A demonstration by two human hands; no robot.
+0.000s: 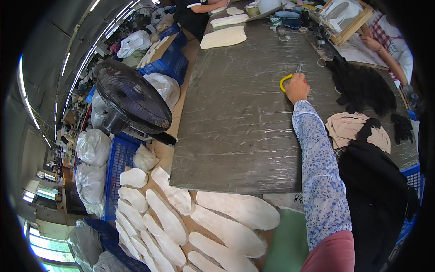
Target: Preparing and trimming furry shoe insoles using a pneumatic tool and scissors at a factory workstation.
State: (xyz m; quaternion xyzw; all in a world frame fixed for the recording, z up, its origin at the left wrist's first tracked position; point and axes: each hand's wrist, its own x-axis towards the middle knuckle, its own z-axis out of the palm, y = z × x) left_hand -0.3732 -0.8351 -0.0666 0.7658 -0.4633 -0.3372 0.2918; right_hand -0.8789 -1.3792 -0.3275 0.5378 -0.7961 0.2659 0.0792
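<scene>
My right hand [297, 87] is stretched far out over the dark, plastic-covered table [235, 118]. Its fingers are closed round a pair of scissors with a yellow handle [284, 83], whose metal blades point away from me. A blue-and-white patterned sleeve covers the forearm. To the right of the hand lies a heap of black fabric pieces [362, 86]. Nearer to me is a stack of pale pink cut pieces [358, 128], with black cloth [371, 181] below it. My left hand is out of the picture.
White sole-shaped pieces [231, 226] cover a board at the near edge. A black fan [133, 95] stands left of the table, beside blue crates [120, 167] and white bags. More white pieces [224, 37] lie at the far end. Two people work at the far left and far right.
</scene>
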